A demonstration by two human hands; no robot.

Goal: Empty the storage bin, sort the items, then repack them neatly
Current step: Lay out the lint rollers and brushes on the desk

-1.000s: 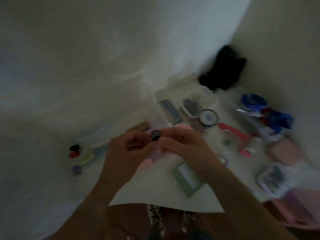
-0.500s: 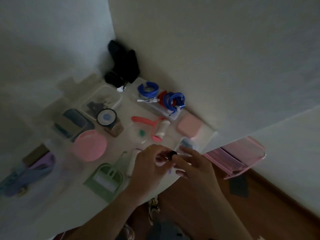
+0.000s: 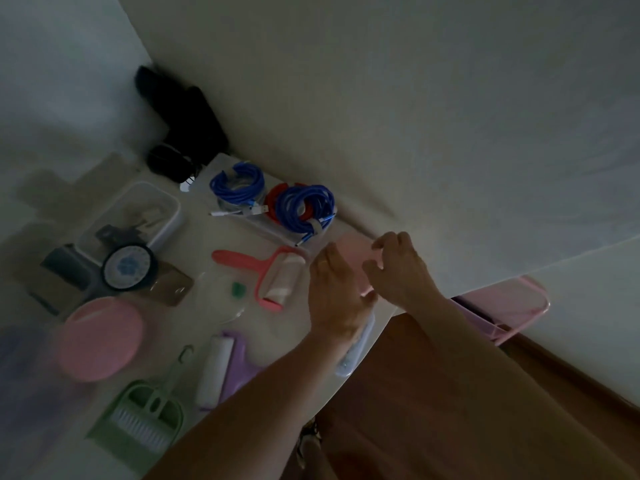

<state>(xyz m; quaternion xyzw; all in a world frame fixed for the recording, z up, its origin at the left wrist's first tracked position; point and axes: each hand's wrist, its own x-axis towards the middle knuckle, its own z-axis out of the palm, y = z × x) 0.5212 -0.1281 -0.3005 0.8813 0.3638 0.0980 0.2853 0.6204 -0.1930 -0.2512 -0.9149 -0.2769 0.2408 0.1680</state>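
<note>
My left hand (image 3: 334, 292) reaches with fairly straight fingers over the right end of the white table (image 3: 194, 244). A pink flat case (image 3: 349, 249) lies under it, next to the wall. Just right of it, my right hand (image 3: 398, 268) hovers over the same case, its fingers loosely curled and nothing visible in them. Sorted items lie on the table: blue cable coils (image 3: 304, 206) with a red coil (image 3: 273, 202), a pink lint roller (image 3: 277, 278) and a purple lint roller (image 3: 221, 368). The pink storage bin (image 3: 512, 306) sits off the table's right end.
A green dustpan with brush (image 3: 138, 417), a pink round lid (image 3: 100, 337), a round dark-rimmed tin (image 3: 126, 268) and a clear box (image 3: 138, 216) fill the left part. A black bag (image 3: 187, 126) sits in the corner. A white flat item (image 3: 356, 348) lies at the table edge.
The view swung right along the table. My hands, which together held a small black cap, have separated and moved up to the pink case; the cap is out of sight.
</note>
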